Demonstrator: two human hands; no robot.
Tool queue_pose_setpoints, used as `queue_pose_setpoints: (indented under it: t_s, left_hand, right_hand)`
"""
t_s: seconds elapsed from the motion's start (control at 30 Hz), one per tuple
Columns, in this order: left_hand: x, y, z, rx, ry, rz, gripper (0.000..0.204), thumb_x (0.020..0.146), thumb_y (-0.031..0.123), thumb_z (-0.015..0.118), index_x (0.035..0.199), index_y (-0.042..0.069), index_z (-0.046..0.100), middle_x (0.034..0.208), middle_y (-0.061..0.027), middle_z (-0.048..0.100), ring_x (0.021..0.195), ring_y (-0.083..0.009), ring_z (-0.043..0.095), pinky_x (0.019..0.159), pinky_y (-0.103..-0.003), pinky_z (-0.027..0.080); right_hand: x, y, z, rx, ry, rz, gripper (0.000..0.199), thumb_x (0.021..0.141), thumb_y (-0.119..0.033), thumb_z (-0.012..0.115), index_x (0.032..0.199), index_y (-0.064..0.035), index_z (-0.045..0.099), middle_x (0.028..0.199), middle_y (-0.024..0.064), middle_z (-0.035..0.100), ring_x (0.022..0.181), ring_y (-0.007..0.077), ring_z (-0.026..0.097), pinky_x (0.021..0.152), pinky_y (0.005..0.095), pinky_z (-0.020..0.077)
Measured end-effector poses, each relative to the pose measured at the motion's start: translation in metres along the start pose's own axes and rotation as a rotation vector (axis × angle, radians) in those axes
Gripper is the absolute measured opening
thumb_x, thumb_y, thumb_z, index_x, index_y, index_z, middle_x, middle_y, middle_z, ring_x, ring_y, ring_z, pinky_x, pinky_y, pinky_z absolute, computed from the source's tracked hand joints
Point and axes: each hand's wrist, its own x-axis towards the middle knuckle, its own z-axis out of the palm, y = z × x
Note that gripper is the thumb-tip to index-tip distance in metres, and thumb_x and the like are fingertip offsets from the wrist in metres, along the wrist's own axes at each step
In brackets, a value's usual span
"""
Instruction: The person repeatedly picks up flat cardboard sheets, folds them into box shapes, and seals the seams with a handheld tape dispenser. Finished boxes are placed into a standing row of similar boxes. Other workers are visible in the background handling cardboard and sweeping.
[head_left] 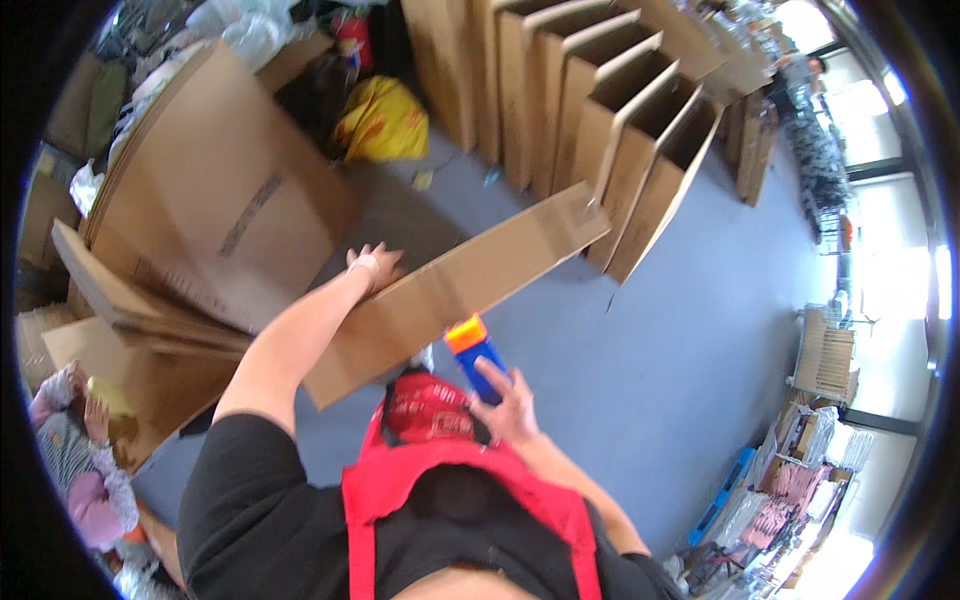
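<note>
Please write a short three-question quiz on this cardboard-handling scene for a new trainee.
1. True or false: the left hand rests on the top edge of the flat cardboard piece.
2. What does the right hand hold? A) a yellow bag B) a blue tool with an orange end C) nothing
3. Fill in: the folded cartons stand in a row on the ____ floor.

Key: 1 true; 2 B; 3 blue-grey.

Black short-sleeved shirt (250, 500), red apron (400, 490), bare forearms
</note>
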Motion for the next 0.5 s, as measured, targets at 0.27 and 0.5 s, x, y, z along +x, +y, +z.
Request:
queue_pose_setpoints:
  t_s: [0.27, 0.5]
  left_hand:
    - [-0.076, 0.156, -0.081, -0.184, 0.133, -0.028, 0.134, 0.069, 0.064, 0.091, 0.164, -0.001, 0.023, 0.162, -0.0281, 0.037, 0.151, -0.0404, 0.036, 0.125, -0.044, 0.032]
    - [-0.101, 0.196, -0.056, 0.28, 0.222, -0.101, 0.145, 0.054, 0.062, 0.094, 0.169, 0.021, 0.016, 0.163, -0.027, 0.031, 0.148, -0.0478, 0.034, 0.12, -0.06, 0.03]
  right_hand:
    - [-0.002, 0.002, -0.017, 0.089, -0.081, 0.032, 0.079, 0.08, -0.022, 0.083, 0.152, -0.0365, 0.055, 0.094, 0.0186, 0.058, 0.088, 0.038, 0.064, 0.083, 0.0456, 0.057]
    - [-0.011, 0.009, -0.028, 0.11, -0.105, 0.031, 0.075, 0.08, -0.024, 0.079, 0.15, -0.0371, 0.056, 0.097, 0.0207, 0.059, 0.093, 0.0412, 0.065, 0.088, 0.0468, 0.0561]
